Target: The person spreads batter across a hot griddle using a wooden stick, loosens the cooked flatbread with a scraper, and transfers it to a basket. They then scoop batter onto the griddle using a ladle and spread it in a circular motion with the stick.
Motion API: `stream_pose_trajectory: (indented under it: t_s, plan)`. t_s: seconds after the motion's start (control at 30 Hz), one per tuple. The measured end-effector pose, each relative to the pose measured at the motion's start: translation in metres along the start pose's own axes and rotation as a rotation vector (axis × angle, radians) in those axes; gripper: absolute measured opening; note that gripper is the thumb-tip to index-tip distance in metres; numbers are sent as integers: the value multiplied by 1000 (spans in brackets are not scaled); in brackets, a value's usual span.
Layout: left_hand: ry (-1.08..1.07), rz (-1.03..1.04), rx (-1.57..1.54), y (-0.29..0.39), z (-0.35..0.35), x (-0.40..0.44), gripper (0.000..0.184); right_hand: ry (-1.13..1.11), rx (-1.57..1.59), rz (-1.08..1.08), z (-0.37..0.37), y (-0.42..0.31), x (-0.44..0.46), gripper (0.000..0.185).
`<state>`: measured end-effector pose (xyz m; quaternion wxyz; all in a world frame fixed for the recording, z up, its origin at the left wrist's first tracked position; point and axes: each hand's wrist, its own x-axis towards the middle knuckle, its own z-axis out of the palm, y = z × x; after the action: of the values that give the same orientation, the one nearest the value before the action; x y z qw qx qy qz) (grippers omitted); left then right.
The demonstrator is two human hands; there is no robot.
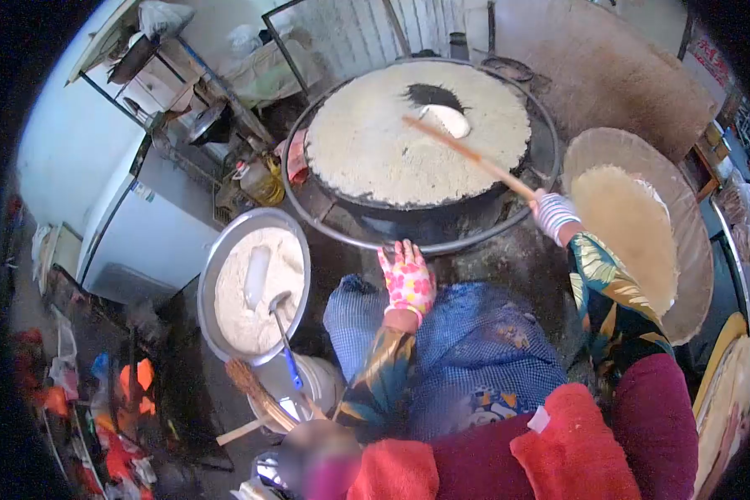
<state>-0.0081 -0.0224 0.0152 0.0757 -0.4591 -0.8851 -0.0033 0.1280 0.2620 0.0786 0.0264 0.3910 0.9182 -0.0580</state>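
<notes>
My right hand [554, 214], in a striped glove, grips the end of a long wooden batter spreader [462, 152]. Its far part reaches over the large round griddle [375, 200], beside a white mound of batter [448, 122]. A pale batter layer [392, 150] covers most of the hot plate, with a dark bare patch [436, 97] behind the mound. My left hand [410, 279], gloved in pink floral cloth, rests with fingers apart at the front of the metal ring [467, 244] around the griddle; nothing is in it.
Left of me, a metal basin [203, 292] of batter holds a ladle [285, 337] with a blue handle. A brush [258, 392] lies over a white bucket [321, 383] below. An oil bottle [262, 185] stands behind. Thin round flatbreads [625, 225] lie on a tray [692, 292] at right.
</notes>
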Motion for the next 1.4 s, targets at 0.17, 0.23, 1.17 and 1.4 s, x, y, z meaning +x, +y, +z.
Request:
stream_pose_trajectory:
  t_s: [0.17, 0.23, 1.17, 1.4]
  plan:
    - [-21, -83, 22, -38, 4, -3, 63, 108, 56, 44, 25, 20, 23, 32]
    - [-20, -154, -3, -52, 8, 0, 63, 84, 32, -41, 11, 9, 2, 33]
    - [-49, -153, 30, -52, 2, 1, 68, 74, -22, -92, 9, 7, 1, 31]
    - [-165, -291, 93, -89, -9, 10, 59, 78, 30, 18, 12, 26, 11, 34]
